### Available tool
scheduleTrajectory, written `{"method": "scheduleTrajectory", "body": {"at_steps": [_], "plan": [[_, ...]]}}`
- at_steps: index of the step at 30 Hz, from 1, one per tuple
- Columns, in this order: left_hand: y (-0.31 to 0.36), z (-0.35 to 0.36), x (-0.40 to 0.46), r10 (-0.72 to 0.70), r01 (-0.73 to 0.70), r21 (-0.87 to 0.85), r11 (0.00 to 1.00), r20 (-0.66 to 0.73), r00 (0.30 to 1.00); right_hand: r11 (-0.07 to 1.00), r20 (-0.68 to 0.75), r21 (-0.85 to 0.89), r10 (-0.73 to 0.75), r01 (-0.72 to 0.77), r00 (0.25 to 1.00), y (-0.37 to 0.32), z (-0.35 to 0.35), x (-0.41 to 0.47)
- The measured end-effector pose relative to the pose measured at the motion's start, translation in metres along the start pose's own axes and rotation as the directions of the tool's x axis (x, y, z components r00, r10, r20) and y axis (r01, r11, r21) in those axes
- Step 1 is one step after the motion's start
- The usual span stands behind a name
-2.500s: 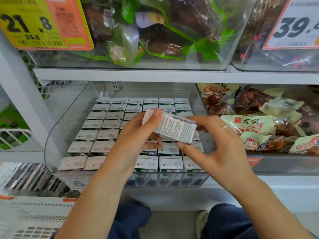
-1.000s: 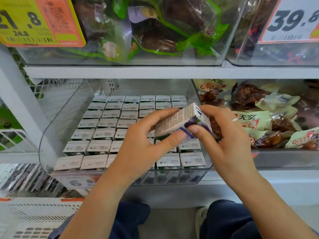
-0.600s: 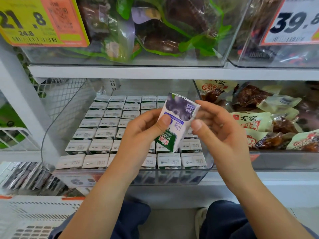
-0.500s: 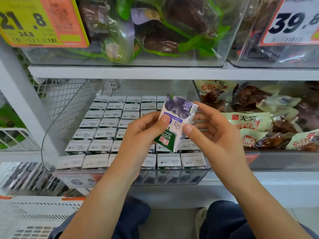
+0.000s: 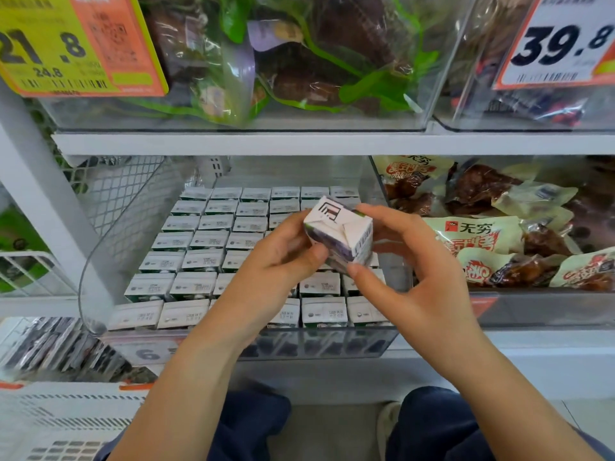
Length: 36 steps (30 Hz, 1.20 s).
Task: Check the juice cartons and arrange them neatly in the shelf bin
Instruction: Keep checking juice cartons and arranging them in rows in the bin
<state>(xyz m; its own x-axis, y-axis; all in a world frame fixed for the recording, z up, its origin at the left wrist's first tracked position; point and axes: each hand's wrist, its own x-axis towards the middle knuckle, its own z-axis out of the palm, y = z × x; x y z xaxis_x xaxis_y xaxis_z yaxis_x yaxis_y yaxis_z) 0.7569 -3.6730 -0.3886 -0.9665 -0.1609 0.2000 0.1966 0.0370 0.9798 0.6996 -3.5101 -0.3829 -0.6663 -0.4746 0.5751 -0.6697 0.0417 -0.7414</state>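
On the yellow price tag (image 5: pixel 60 48) at upper left, "21.8" is being displayed above a smaller "24.8". "39.8" is being shown on the white price tag (image 5: pixel 562 44) at upper right. "无穷" is being carried by a snack packet (image 5: pixel 472 232). A "6" is being shown on the bin's front label (image 5: pixel 146 354).

carton (image 5: pixel 337 232): white, purple sides | price tag (image 5: pixel 80 44): yellow-orange | snack packs (image 5: pixel 476 234): cream-red

Matt paper carton (image 5: pixel 339 235), clear glossy plastic bin (image 5: pixel 109 261), shiny film snack packets (image 5: pixel 479 241)
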Motion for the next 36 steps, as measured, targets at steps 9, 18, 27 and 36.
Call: {"method": "scheduleTrajectory", "body": {"at_steps": [9,18,27,36], "plan": [[-0.002,-0.001,-0.002,0.175,-0.168,0.179,0.969,-0.024,0.984,1.000,0.055,0.002,0.024,-0.024,0.998,0.000,-0.007,0.002],[-0.009,0.005,-0.006,0.526,-0.380,0.784,0.490,0.081,0.846,0.965,0.048,-0.223,0.154,-0.139,0.987,-0.001,-0.004,0.002],[0.001,-0.010,0.004,-0.146,0.134,-0.064,0.989,-0.277,0.950,0.952,-0.068,-0.306,-0.037,0.015,0.997,0.009,-0.002,0.000],[-0.005,-0.018,0.006,-0.130,0.094,-0.115,0.989,-0.365,0.922,0.856,0.047,-0.507,-0.086,0.098,0.995,0.020,-0.008,0.013]]}}
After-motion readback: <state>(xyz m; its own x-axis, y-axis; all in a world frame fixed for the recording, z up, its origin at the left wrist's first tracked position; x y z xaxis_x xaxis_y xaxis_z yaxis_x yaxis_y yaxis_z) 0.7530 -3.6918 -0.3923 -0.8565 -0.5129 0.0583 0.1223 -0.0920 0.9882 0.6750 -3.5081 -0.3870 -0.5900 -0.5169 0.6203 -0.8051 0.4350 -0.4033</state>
